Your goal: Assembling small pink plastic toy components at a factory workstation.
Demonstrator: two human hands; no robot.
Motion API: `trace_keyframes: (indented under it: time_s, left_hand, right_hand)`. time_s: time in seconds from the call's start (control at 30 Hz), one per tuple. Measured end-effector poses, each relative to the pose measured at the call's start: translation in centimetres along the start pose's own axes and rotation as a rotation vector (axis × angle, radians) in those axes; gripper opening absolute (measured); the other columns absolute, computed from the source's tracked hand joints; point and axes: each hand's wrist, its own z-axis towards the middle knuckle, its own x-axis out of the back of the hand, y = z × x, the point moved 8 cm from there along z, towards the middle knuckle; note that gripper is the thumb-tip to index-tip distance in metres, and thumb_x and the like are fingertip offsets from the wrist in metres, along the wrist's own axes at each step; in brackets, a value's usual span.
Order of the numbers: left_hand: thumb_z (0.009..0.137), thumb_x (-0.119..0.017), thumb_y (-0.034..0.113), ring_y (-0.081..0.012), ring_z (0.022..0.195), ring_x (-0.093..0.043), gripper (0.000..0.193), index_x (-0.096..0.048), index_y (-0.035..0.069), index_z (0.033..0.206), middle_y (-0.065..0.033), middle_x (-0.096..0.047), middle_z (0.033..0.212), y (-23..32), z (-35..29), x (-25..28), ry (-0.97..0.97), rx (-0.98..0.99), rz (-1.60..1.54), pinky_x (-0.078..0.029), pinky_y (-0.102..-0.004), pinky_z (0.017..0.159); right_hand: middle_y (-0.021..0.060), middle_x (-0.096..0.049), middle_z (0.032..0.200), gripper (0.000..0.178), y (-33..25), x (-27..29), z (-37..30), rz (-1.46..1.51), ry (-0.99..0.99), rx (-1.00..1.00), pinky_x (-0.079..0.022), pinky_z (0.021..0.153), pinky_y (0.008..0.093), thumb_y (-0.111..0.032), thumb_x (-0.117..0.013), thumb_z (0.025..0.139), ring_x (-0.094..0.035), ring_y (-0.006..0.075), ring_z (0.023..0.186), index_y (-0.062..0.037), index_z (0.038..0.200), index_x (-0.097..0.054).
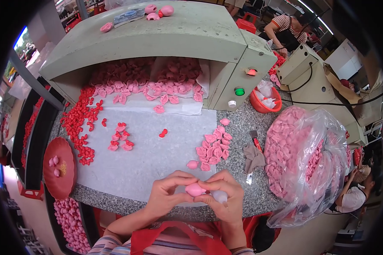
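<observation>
A rounded pink piece [195,190] is sitting between the person's two hands, over the front edge of a pale paper sheet [127,168]. The left hand [168,189] is pinching it from the left between thumb and fingers, and the right hand [230,191] is pinching its right end. A whitish, see-through thing [219,196] is showing by the right palm, partly hidden; I cannot tell whether that hand is gripping it too.

Just beyond the fingers, a single pink bud [192,164] is lying on the sheet, and a loose pile of pink shells [211,151] is spreading past it, both standing between the hands and the machine. Farther out, a lone red bow [163,133] is lying mid-sheet. Leftward, a small cluster of bow-topped shells [121,137] is resting near a long heap of red bows [78,123], and a red dish [60,146] is holding three small pink pieces.

On the right, a grey cloth [254,158] is lying against a red-handled brush [255,138] on the speckled table [257,195], and a clear bag [285,148] is bulging with pink shells. At the back, a pale green machine [149,40] is standing with shells crowding its opening, while a red basket [259,106] is standing to its right and another person [285,27] is bending over work beyond
</observation>
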Motion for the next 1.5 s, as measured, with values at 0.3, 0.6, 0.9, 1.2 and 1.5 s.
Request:
trace_keyframes:
  time_s: [0.3,0.6,0.9,1.2,1.5]
  left_hand:
    - [0.058,-0.076,-0.004,-0.0210,0.088,-0.056,0.038,-0.058,0.002,0.090,-0.0133,-0.058,0.095,2.0,1.4,0.4,-0.036,-0.117,0.059,-0.045,-0.0331,0.077]
    - [0.066,-0.074,0.009,-0.0186,0.083,-0.058,0.035,-0.061,0.004,0.098,-0.0077,-0.060,0.092,5.6,-0.4,-2.1,-0.011,-0.415,1.001,-0.047,-0.0291,0.072]
    - [0.076,-0.065,0.011,-0.0208,0.094,-0.057,0.033,-0.056,-0.001,0.105,-0.0125,-0.058,0.102,1.6,-0.4,1.0,0.146,0.093,0.029,-0.047,-0.0326,0.082]
    - [0.081,-0.059,0.012,-0.0232,0.103,-0.053,0.039,-0.048,-0.001,0.116,-0.0149,-0.054,0.110,0.4,0.8,0.0,0.019,0.219,-0.481,-0.043,-0.0357,0.089]
    - [0.072,-0.068,0.004,-0.0190,0.094,-0.057,0.039,-0.053,-0.002,0.108,-0.0119,-0.055,0.103,0.3,-0.4,0.6,-0.036,0.235,-0.318,-0.047,-0.0302,0.081]
  right_hand:
    - [0.0050,-0.057,0.077,0.023,1.5,-1.6,2.2,0.280,-0.146,-0.047,-0.042,0.061,0.0232,0.002,-0.075,0.057,-0.053,0.0135,0.067,-0.0016,0.078,-0.066]
    - [0.0077,-0.058,0.070,0.018,0.8,-0.9,1.1,0.129,-0.136,0.083,-0.043,0.060,0.0248,0.002,-0.075,0.058,-0.055,0.0139,0.071,-0.0015,0.073,-0.066]
    - [0.0065,-0.056,0.081,0.028,-1.8,-2.2,0.7,-0.158,0.136,0.205,-0.044,0.060,0.0256,-0.005,-0.078,0.058,-0.054,0.0145,0.069,-0.0033,0.081,-0.063]
    - [0.0066,-0.054,0.080,0.037,-1.4,-1.9,0.9,-0.199,0.128,0.192,-0.043,0.056,0.0249,-0.004,-0.080,0.052,-0.052,0.0153,0.068,-0.0036,0.081,-0.057]
    - [0.0078,-0.056,0.077,0.030,-2.3,-2.8,-0.1,-0.205,0.031,0.217,-0.044,0.054,0.0245,0.001,-0.074,0.057,-0.055,0.0166,0.065,-0.0045,0.083,-0.060]
